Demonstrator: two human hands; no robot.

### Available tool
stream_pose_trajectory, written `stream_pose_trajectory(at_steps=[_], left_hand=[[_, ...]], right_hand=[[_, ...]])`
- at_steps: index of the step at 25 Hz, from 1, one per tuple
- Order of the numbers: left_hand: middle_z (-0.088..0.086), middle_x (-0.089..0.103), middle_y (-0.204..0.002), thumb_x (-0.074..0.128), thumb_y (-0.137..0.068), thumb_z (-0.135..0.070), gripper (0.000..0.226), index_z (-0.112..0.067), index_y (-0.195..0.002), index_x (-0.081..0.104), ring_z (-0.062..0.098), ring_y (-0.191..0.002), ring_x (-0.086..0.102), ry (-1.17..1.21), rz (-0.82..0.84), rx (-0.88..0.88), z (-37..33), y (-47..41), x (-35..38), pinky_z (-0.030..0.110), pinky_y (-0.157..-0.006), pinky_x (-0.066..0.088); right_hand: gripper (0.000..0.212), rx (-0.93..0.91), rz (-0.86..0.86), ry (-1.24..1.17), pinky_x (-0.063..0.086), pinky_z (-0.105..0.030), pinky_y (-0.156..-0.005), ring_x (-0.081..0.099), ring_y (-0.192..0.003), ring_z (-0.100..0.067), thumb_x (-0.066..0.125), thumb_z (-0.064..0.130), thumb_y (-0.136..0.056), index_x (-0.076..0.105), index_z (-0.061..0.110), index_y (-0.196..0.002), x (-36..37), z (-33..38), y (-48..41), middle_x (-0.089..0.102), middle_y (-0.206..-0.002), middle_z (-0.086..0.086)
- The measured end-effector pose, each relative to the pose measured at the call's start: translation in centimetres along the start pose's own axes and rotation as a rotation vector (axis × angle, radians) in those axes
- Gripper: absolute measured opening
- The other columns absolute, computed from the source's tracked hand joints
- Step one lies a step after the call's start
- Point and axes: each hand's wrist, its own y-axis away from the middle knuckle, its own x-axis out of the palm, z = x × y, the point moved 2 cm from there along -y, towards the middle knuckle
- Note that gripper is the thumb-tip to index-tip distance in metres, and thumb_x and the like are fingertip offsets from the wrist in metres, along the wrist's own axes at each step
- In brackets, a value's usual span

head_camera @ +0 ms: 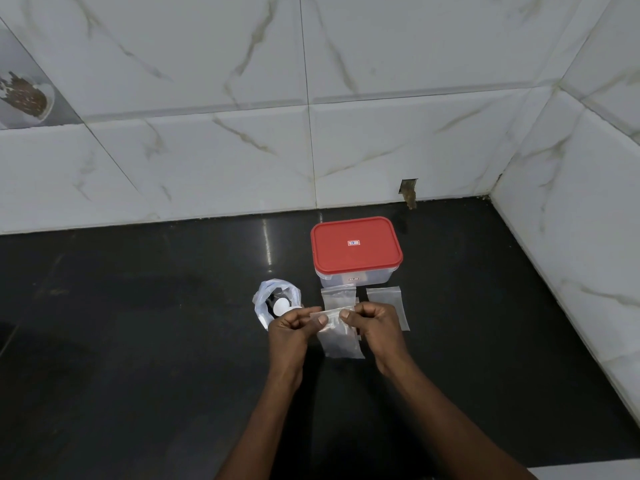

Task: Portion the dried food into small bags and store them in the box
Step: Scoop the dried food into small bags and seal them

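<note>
My left grip (291,329) and right grip (375,323) pinch the top edge of a small bag (341,344). The box (356,249), lid on, sits at twelve o'clock from it.

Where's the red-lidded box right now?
In the head view the red-lidded box sits on the black counter, just behind the small bags lying flat, and up-right of the open plastic bag.

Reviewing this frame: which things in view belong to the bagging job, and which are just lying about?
Job: small bag, pinched by left hand and right hand; rear spare bag; right spare bag; open plastic sack with dark contents; red-lidded box, lid on.
Not the job: wall hole; picture tile; black counter.
</note>
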Motion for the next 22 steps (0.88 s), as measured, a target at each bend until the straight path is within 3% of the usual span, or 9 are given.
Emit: stream_pose_trajectory(at_steps=[3, 6, 8, 11, 13, 15, 17, 18, 22], left_hand=[[0.014, 0.077, -0.084, 0.077, -0.081, 0.001, 0.014, -0.006, -0.093, 0.078, 0.021, -0.078, 0.072, -0.035, -0.029, 0.021, -0.2, -0.4, 0.3, 0.051, -0.090, 0.056], [0.010, 0.078, -0.093, 0.076, -0.083, -0.002, 0.026, -0.010, -0.108, 0.075, 0.023, -0.089, 0.073, 0.034, -0.036, 0.035, -0.5, -1.0, 1.0, 0.049, -0.093, 0.056], [0.004, 0.077, -0.106, 0.075, -0.086, -0.006, 0.041, -0.013, -0.125, 0.065, 0.019, -0.100, 0.073, 0.022, -0.030, 0.040, -0.2, -1.0, 1.6, 0.039, -0.094, 0.057], [-0.012, 0.067, -0.118, 0.071, -0.088, -0.002, 0.047, -0.013, -0.132, 0.060, -0.004, -0.103, 0.064, -0.290, -0.074, 0.225, 1.2, 0.3, 2.2, 0.014, -0.088, 0.053], [-0.010, 0.062, -0.128, 0.069, -0.088, -0.002, 0.041, -0.010, -0.128, 0.065, 0.006, -0.117, 0.060, -0.561, -0.078, 0.438, 3.3, 1.2, 2.4, 0.025, -0.103, 0.049], [-0.004, 0.047, -0.147, 0.063, -0.091, -0.004, 0.041, -0.011, -0.132, 0.064, 0.016, -0.141, 0.040, -0.818, 0.034, 0.562, 5.8, 1.3, 2.8, 0.030, -0.117, 0.033], [0.003, 0.037, -0.157, 0.061, -0.091, -0.007, 0.049, -0.013, -0.139, 0.058, 0.023, -0.149, 0.027, -1.003, 0.130, 0.618, 7.9, 0.7, 3.1, 0.035, -0.117, 0.033], [0.009, 0.039, -0.157, 0.064, -0.089, -0.009, 0.051, -0.012, -0.140, 0.057, 0.029, -0.148, 0.031, -1.083, 0.165, 0.645, 8.4, 0.3, 3.3, 0.043, -0.114, 0.040], [0.017, 0.049, -0.150, 0.075, -0.077, -0.014, 0.060, -0.010, -0.135, 0.058, 0.040, -0.139, 0.045, -1.250, 0.234, 0.651, 8.5, -1.2, 3.7, 0.056, -0.104, 0.048]], right_hand=[[0.008, 0.005, 0.084, 0.015, 0.059, -0.040, -0.076, 0.072, -0.082, -0.025, 0.070, 0.013, -0.088, 0.076, 0.008, -0.086, -0.5, -0.7, 0.1, 0.076, -0.086, -0.012], [0.008, 0.022, 0.090, 0.103, 0.059, -0.049, -0.082, 0.073, -0.087, -0.028, 0.068, 0.010, -0.089, 0.076, 0.012, -0.088, -1.1, -2.4, -0.4, 0.076, -0.088, -0.008], [0.010, 0.014, -0.033, 0.137, 0.057, -0.056, -0.080, 0.071, -0.080, -0.028, 0.068, 0.010, -0.088, 0.074, 0.010, -0.081, -1.7, -3.3, -1.2, 0.074, -0.083, -0.012], [0.014, 0.073, -0.117, 0.101, 0.055, -0.058, -0.079, 0.070, -0.077, -0.029, 0.068, 0.009, -0.089, 0.072, 0.008, -0.076, -2.4, -4.2, -2.7, 0.074, -0.081, -0.013], [0.011, 0.092, -0.080, 0.118, 0.056, -0.055, -0.083, 0.071, -0.083, -0.030, 0.068, 0.009, -0.089, 0.074, 0.009, -0.080, -1.9, -4.2, -3.7, 0.075, -0.083, -0.010], [0.007, 0.072, -0.071, 0.209, 0.057, -0.046, -0.084, 0.070, -0.082, -0.021, 0.070, 0.010, -0.087, 0.075, 0.011, -0.082, -1.1, -3.8, -4.6, 0.075, -0.082, -0.005], [0.004, 0.000, -0.082, 0.403, 0.053, -0.031, -0.079, 0.067, -0.080, -0.015, 0.073, 0.012, -0.085, 0.075, 0.009, -0.087, -0.4, -3.1, -5.3, 0.074, -0.084, -0.002], [0.007, -0.061, -0.107, 0.528, 0.050, -0.027, -0.077, 0.065, -0.081, -0.015, 0.073, 0.013, -0.085, 0.074, 0.008, -0.088, -0.3, -2.8, -5.4, 0.073, -0.085, -0.003], [0.013, -0.237, -0.283, 0.800, 0.045, -0.029, -0.081, 0.061, -0.094, -0.023, 0.060, 0.008, -0.089, 0.071, 0.007, -0.095, -1.8, -2.6, -4.3, 0.068, -0.097, -0.008]])
